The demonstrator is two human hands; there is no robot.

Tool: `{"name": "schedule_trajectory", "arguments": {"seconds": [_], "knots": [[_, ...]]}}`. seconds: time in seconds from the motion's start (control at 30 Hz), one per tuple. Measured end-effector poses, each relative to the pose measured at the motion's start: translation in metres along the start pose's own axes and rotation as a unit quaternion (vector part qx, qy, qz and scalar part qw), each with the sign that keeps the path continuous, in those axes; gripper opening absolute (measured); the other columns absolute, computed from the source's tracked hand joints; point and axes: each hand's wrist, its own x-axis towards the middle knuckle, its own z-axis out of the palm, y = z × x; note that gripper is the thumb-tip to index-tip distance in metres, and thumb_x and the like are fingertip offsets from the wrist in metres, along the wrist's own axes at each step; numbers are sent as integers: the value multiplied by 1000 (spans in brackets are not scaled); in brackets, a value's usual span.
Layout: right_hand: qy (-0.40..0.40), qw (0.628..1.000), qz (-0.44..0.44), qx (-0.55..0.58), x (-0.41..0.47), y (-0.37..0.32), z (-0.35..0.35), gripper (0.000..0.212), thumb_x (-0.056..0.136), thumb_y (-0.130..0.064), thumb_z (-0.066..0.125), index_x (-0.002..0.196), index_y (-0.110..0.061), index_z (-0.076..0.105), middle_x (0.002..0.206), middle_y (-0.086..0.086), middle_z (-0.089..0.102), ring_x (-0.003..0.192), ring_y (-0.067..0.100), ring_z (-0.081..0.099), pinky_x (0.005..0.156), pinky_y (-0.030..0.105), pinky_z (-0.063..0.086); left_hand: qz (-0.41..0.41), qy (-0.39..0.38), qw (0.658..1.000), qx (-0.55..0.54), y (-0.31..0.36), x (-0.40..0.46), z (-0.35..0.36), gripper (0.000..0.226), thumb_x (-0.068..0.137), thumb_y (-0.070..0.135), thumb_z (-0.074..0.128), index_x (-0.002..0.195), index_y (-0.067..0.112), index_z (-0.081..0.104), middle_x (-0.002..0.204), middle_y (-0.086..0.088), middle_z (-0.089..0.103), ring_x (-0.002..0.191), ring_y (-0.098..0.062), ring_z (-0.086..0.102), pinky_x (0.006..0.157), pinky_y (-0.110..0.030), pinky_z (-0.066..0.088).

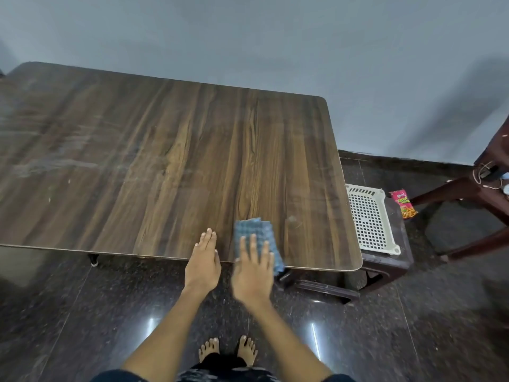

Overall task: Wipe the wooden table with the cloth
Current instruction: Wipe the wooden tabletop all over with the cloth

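Wooden surface point(165, 150), pale smears visible toward its left end; judged mostly unwiped. Blue checked cloth point(254, 230) lies at the near edge, toward the right corner, partly overhanging. Right hand point(253, 271) presses flat on the cloth, fingers spread, gripping nothing. Left hand point(203, 263) rests open and empty on the near edge, just beside.
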Motion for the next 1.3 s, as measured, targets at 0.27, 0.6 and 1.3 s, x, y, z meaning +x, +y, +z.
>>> {"name": "schedule_trajectory", "arguments": {"seconds": [0.27,0.6,1.3], "knots": [[-15,999,-47,-11,-6,-25,8,51,85,-37,35,131,-29,55,135,-7,55,126,21,52,100,39,44,-3,27,1000,-7,-19,-4,-14,50,96,9,33,144,5,22,154,-6,17,144,-16,10,117,-28,6],[66,983,172,17,5,122,-35,53,102,-34,20,151,-29,2,160,-6,-3,147,20,-6,119,39,0,106,3,994,14,43,9,23,49,98,14,26,146,9,14,156,0,7,144,-12,2,115,-23,1],[95,994,54,-15,93,177,-60,53,93,-37,31,146,-30,32,152,-8,27,142,23,26,114,38,12,-54,82,995,-27,110,178,41,48,97,14,31,144,5,23,155,-4,15,144,-15,8,117,-29,8]]}}
